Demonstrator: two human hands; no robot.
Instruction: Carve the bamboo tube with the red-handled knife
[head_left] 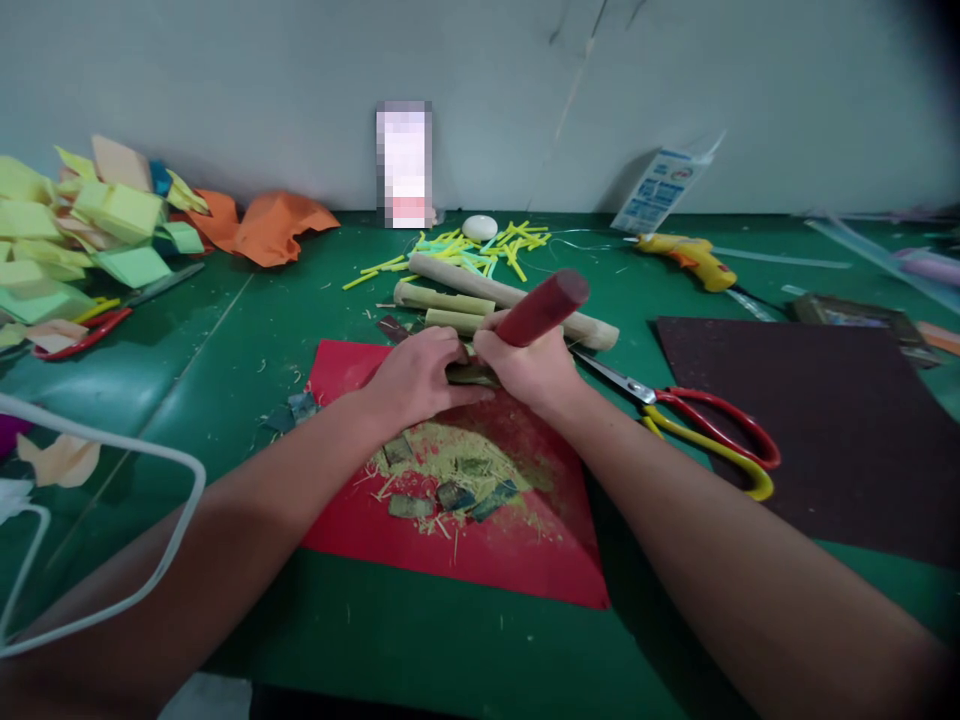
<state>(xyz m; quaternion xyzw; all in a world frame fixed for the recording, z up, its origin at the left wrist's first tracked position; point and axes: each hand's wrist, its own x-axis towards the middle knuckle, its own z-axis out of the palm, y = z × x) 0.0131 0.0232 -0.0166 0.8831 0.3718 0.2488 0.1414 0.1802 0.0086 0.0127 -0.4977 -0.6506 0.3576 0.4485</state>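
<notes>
My right hand (529,366) is closed round a tool with a thick red handle (543,307) that sticks up to the right; its blade is hidden. My left hand (415,376) presses down with curled fingers on a short green bamboo piece (471,375), held between both hands. They work over a red sheet (480,545) covered with pale shavings and dark peeled strips (450,477).
Bamboo lengths (442,299) and a wooden stick (592,328) lie just beyond my hands. Red-and-yellow scissors (701,428) and a dark sheet (817,430) sit right. A yellow glue gun (686,257) is far right. Folded paper (90,240), orange paper and red pliers (82,335) crowd the left.
</notes>
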